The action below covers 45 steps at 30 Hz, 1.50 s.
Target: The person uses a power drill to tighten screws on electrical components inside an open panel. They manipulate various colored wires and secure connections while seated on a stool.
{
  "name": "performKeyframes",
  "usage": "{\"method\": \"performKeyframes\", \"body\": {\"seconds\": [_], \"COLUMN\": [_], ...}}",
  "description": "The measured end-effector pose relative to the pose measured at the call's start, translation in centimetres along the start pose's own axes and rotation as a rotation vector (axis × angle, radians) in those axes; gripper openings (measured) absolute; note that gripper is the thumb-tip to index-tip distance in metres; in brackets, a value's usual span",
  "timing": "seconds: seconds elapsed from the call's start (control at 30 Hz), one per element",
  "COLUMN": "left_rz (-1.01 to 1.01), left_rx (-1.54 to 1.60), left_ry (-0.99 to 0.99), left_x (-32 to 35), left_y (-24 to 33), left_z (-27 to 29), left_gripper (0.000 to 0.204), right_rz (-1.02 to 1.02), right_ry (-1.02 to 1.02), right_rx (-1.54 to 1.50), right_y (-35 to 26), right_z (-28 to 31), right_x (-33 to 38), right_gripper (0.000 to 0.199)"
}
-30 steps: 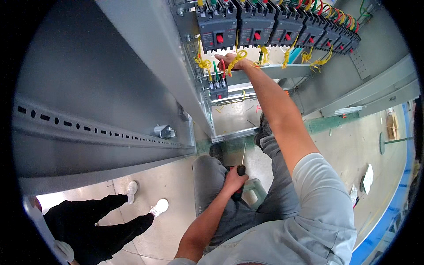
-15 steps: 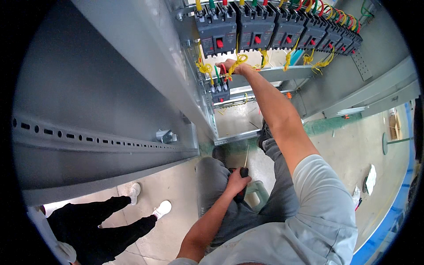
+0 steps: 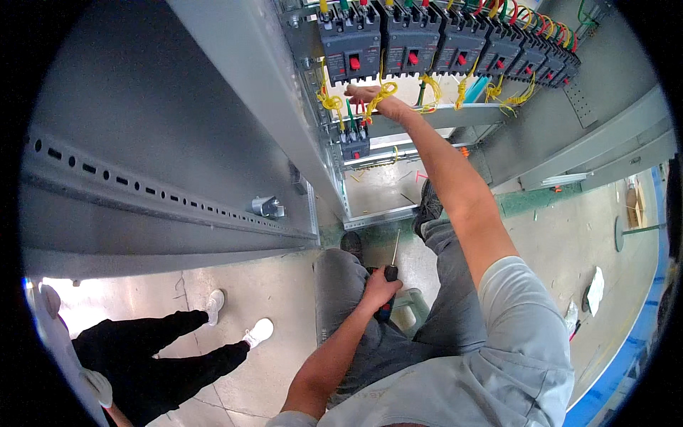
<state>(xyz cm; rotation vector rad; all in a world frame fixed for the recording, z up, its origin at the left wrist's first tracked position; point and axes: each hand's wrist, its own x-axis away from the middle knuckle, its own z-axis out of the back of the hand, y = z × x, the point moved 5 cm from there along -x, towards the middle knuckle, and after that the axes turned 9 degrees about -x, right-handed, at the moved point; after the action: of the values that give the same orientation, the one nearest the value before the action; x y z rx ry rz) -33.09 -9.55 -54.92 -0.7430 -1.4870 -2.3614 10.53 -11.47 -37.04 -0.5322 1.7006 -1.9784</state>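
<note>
My left hand point(image 3: 383, 290) rests over my lap, closed around a screwdriver point(image 3: 391, 273) with a thick dark handle. Its thin metal shaft points up, away from me. Inside the cabinet, my right hand point(image 3: 378, 101) is stretched out beneath a row of dark circuit breakers point(image 3: 353, 53) with red levers. The fingers extend to the left and nothing shows in them. Just below them, a small breaker point(image 3: 356, 146) has short green, red and yellow wires on top. A coiled yellow wire bundle point(image 3: 384, 91) hangs in front of the right hand; another yellow bundle point(image 3: 330, 101) hangs to its left.
A large grey cabinet panel point(image 3: 156, 128) with a slotted rail fills the left. Another person's legs in black trousers point(image 3: 185, 356) are at lower left. A crossbar point(image 3: 427, 121) runs behind my right forearm. A small red strip point(image 3: 421, 176) lies inside the frame's lower opening.
My right hand has risen slightly from the small breaker's wires, its fingers straighter. A red strip now shows in the lower opening. My left hand still holds the screwdriver.
</note>
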Motion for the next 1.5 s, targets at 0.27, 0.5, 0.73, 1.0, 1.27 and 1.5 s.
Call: {"method": "performKeyframes", "body": {"seconds": [0.27, 0.5, 0.73, 1.0, 1.27, 1.5], "left_rz": [-0.044, 0.002, -0.034, -0.007, 0.022, -0.013], "left_rx": [0.002, 0.05, -0.014, 0.04, -0.003, 0.02], "left_ry": [0.073, 0.003, 0.097, 0.028, 0.021, 0.097], "left_x": [0.3, 0.6, 0.0, 0.4, 0.6, 0.1], "left_y": [0.2, 0.9, 0.0, 0.3, 0.8, 0.0], "left_z": [-0.1, 0.2, 0.4, 0.0, 0.3, 0.5], "left_gripper": [0.039, 0.041, 0.041, 0.039, 0.052, 0.039], "right_rz": [-0.063, 0.086, -0.142, 0.166, 0.294, 0.039], "right_ry": [0.172, 0.244, 0.154, 0.147, 0.172, 0.088], "right_rx": [0.13, 0.278, -0.009, 0.257, 0.374, 0.41], "right_y": [2.7, 5.0, 0.1, 2.6, 2.3, -0.1], "right_z": [-0.8, 0.2, -2.0, -2.2, -2.6, -2.4], "right_x": [-1.9, -3.3, -1.2, -0.9, -1.4, -2.5], "right_gripper": [0.078, 0.077, 0.089, 0.055, 0.041, 0.059]}}
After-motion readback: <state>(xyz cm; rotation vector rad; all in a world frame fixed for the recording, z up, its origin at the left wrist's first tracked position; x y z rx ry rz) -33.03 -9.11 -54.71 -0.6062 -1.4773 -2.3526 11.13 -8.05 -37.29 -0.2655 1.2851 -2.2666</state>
